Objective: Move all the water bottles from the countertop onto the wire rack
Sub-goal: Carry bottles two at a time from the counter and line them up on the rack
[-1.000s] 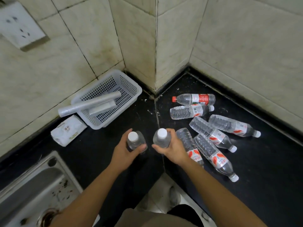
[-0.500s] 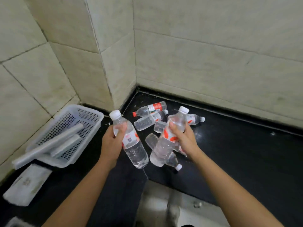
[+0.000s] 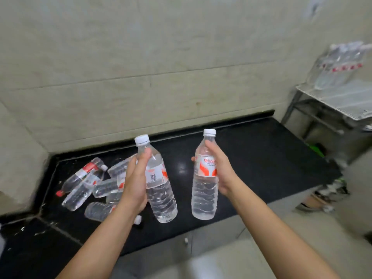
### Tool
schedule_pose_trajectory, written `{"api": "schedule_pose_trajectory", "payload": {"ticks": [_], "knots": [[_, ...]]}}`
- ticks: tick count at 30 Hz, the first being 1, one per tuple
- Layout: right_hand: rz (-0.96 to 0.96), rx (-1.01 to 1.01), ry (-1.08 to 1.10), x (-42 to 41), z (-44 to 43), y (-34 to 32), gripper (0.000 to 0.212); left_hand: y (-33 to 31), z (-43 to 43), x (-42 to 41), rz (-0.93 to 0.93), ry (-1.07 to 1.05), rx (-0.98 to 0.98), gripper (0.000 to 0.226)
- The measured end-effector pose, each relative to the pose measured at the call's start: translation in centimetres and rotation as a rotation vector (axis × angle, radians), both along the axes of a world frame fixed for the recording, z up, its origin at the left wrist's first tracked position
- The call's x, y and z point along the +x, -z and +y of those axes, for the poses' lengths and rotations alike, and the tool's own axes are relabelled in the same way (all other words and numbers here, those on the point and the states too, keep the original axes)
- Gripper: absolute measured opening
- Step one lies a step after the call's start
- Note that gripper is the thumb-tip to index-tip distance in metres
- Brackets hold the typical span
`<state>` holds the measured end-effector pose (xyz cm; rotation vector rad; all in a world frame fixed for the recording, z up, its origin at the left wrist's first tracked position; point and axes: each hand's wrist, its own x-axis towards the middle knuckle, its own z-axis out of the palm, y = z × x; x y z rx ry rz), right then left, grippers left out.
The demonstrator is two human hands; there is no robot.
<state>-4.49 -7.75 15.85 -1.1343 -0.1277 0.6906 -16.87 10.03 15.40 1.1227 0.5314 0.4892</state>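
Both bare forearms reached forward and up from the bottom of the view, roughly parallel and a little apart. The left hand (image 3: 135,183) was wrapped around the middle of a bottle (image 3: 159,190), thumb up along its shoulder and fingers behind it, the bottle leaning slightly with its cap up. The right hand (image 3: 222,174) gripped a second bottle (image 3: 204,190) from its right side, thumb across the front near the neck and palm against the label, that one nearly upright.
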Motion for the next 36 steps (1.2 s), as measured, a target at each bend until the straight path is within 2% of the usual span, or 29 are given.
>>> {"api": "schedule_pose_trajectory", "payload": {"ticks": [8, 9, 12, 13, 15, 17, 24, 26, 29, 33, 36], "knots": [[0.011, -0.042, 0.194, 7.2, -21.4, 1.5, 0.037, 0.1, -18.6, 11.7, -0.008, 0.277, -0.038, 0.073], [0.007, -0.052, 0.228, 8.1, -24.4, 1.4, 0.036, 0.3, -21.2, 13.3, -0.003, 0.313, -0.040, 0.070], [0.010, -0.073, 0.343, 11.3, -33.0, 1.1, 0.042, 0.4, -29.1, 18.0, -0.004, 0.413, -0.052, 0.037], [0.012, -0.071, 0.382, 12.3, -35.5, 1.0, 0.047, 0.3, -31.5, 19.4, 0.003, 0.451, -0.048, 0.035], [0.027, -0.040, 0.446, 14.3, -39.7, 1.1, 0.055, -0.3, -35.7, 21.8, 0.020, 0.517, -0.029, 0.045], [0.041, 0.006, 0.498, 16.3, -43.1, 1.3, 0.052, -0.3, -39.2, 24.3, 0.020, 0.559, -0.009, 0.051], [0.044, 0.028, 0.648, 25.2, -52.2, 3.0, 0.060, -0.3, -49.1, 35.0, -0.025, 0.616, 0.089, 0.048], [0.033, 0.010, 0.677, 28.6, -54.7, 3.0, 0.056, 0.1, -51.7, 39.1, -0.044, 0.606, 0.110, 0.046], [-0.028, -0.068, 0.697, 34.7, -58.3, 2.1, 0.038, -0.3, -55.6, 46.2, -0.084, 0.607, 0.086, 0.042], [-0.122, -0.142, 0.722, 43.8, -62.6, -1.0, 0.021, -3.0, -60.2, 55.2, -0.117, 0.593, 0.057, 0.042], [-0.174, -0.111, 0.724, 50.0, -65.4, -4.0, 0.026, -5.8, -62.2, 61.9, -0.146, 0.566, 0.038, 0.042]]}}
